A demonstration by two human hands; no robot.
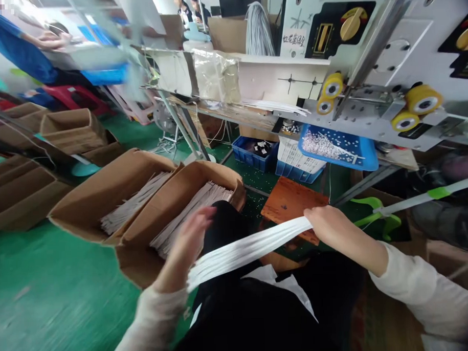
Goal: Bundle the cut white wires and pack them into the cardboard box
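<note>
A bundle of white cables or strips [252,247] stretches across my lap, its strands lying side by side. My right hand [328,224] is closed around the bundle's right end. The other end reaches my left wrist. My left hand [190,231] is blurred by motion; its fingers look stretched out above the bundle, with nothing visible in them. Just beyond it stands a cardboard box [218,171] with many thin white strips [197,212] inside. Another cardboard box [84,188] beside it holds similar strips [133,204].
A machine [398,52] with yellow rollers stands at the front right. Below it are a blue tray [366,163] of small white pieces and a wooden stool [292,199]. Blue crates [252,157] sit under the bench. A person in blue [26,49] works at the far left.
</note>
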